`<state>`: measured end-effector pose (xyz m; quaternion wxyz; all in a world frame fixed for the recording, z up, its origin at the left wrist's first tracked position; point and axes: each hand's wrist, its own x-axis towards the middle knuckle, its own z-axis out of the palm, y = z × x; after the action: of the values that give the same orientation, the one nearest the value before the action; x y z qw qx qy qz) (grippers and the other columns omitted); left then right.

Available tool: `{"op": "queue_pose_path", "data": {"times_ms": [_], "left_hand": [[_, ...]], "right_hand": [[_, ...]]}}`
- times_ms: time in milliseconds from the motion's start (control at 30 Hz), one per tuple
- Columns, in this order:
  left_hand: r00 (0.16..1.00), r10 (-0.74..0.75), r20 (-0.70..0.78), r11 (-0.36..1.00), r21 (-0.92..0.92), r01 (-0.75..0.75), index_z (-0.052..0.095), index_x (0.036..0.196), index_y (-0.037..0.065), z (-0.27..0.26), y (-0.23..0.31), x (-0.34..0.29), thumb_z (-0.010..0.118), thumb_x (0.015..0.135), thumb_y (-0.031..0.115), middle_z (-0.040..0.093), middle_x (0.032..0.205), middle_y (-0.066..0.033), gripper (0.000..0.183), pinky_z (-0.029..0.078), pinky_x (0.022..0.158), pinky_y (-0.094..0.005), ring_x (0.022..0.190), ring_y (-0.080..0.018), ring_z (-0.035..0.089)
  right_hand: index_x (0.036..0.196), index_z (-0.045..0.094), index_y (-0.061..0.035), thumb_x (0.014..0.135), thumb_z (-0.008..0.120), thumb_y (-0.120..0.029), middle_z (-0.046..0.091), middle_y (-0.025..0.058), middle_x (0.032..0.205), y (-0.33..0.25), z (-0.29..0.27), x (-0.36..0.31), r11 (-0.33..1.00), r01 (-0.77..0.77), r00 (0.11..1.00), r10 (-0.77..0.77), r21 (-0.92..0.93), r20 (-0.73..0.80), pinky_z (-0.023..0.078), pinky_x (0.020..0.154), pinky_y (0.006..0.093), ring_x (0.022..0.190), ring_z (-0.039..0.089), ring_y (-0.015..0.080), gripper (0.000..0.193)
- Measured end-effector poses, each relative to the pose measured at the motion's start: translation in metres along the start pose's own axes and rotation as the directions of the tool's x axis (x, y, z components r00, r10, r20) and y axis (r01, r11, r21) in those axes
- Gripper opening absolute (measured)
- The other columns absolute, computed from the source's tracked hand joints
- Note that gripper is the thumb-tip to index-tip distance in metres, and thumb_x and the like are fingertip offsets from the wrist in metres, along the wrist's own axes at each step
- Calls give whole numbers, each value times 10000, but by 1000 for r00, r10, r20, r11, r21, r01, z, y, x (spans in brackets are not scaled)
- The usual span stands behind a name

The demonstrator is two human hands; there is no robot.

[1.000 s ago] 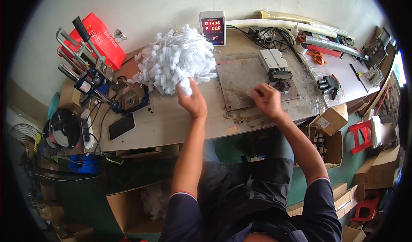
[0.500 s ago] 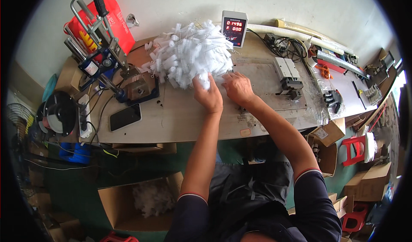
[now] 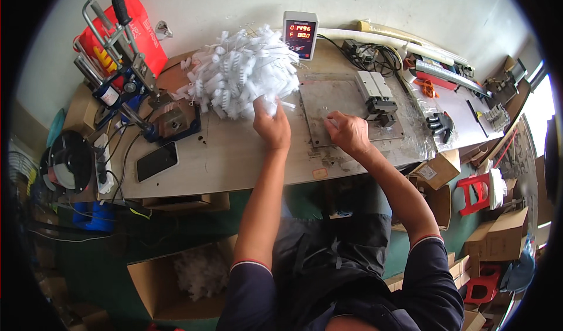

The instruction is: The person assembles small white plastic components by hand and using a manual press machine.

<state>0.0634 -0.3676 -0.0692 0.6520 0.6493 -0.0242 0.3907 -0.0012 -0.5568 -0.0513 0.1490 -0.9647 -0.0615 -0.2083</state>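
Note:
A large heap of small white bristle brushes with thin wire stems [image 3: 240, 67] lies on the workbench. At its front edge my left hand [image 3: 272, 128] is closed round some white brushes [image 3: 267, 103]; how many is hidden. My right hand [image 3: 352, 134] hovers apart from the heap, over the near part of a flat metal plate [image 3: 316, 99]. Its thumb and fingers are pinched together, and a thin, pale bit shows at the fingertips, too small to name. Nearest to this hand, on the plate's right side, stands a pale metal block fixture with dark jaws [image 3: 376, 96].
A digital counter [image 3: 300, 34] stands behind the heap. On the left are a hand-lever press [image 3: 132, 76], a black phone [image 3: 157, 161] and a power strip [image 3: 104, 169]. Farther right lie cables [image 3: 381, 58] and a dark glove [image 3: 441, 125]. A cardboard box [image 3: 146, 284] holds white pieces below.
My right hand has moved right, from the heap's edge to over the metal plate, with fingers pinched. My left hand stays at the heap's front. The whole view has shifted slightly.

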Motion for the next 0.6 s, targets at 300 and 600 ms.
{"op": "queue_pose_path", "data": {"times_ms": [300, 600], "left_hand": [[999, 13, 34, 997, 70, -15, 650, 1144, -17, -2, -3, -5, 688, 980, 155, 740, 1056, -165, 240, 537, 852, -382, 952, -269, 709], [999, 13, 35, 996, 86, -16, 654, 1120, -14, -3, -6, -7, 688, 981, 196, 743, 1024, -158, 254, 535, 830, -389, 926, -280, 710]], "right_hand": [[1023, 721, -57, 950, 623, -260, 731, 183, 945, 28, -17, 2, 969, 19, 963, -84, 246, 255, 538, 840, 480, 926, 687, 397, 237], [860, 665, -77, 900, 642, -150, 636, 112, 905, 24, -15, -14, 973, 232, 970, -231, -2, 78, 541, 763, 490, 923, 659, 357, 86]]}}
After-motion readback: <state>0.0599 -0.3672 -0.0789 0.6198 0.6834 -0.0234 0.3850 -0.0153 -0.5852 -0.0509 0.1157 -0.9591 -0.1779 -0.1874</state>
